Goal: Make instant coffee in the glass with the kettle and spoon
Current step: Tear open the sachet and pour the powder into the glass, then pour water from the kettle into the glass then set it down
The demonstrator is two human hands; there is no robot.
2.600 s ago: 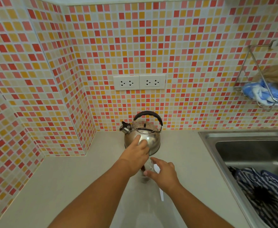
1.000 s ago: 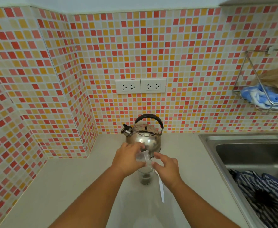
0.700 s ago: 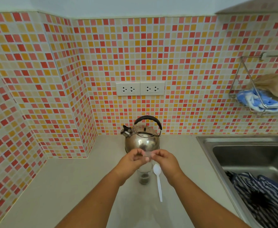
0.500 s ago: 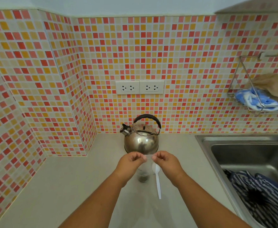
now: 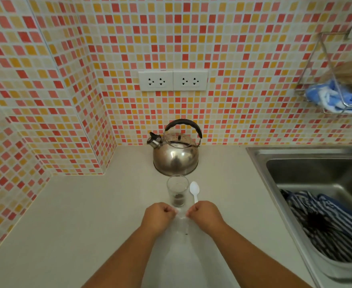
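Head view is showing you pinching something thin and clear, probably an emptied plastic sachet [image 5: 181,217], though it is too faint to be sure, with your left hand [image 5: 159,215] and right hand [image 5: 206,214] both curled closed on its two edges, close in front of the glass [image 5: 177,190]. The glass is standing upright on the counter [image 5: 87,215] with a small dark heap of coffee at the bottom and no water yet; the spoon [image 5: 194,191] is lying just beside it on the right, and the kettle [image 5: 175,152] is sitting just behind. The risk ahead is in reaching over: the glass is tall, narrow and light, so a wrist brushing its rim could be tipping it and scattering the granules. The kettle is rounded polished steel with a black arched handle and a capped spout, likely heavy and hot, so a fast pour could be splashing. The spoon is thin white plastic, the counter smooth and pale.
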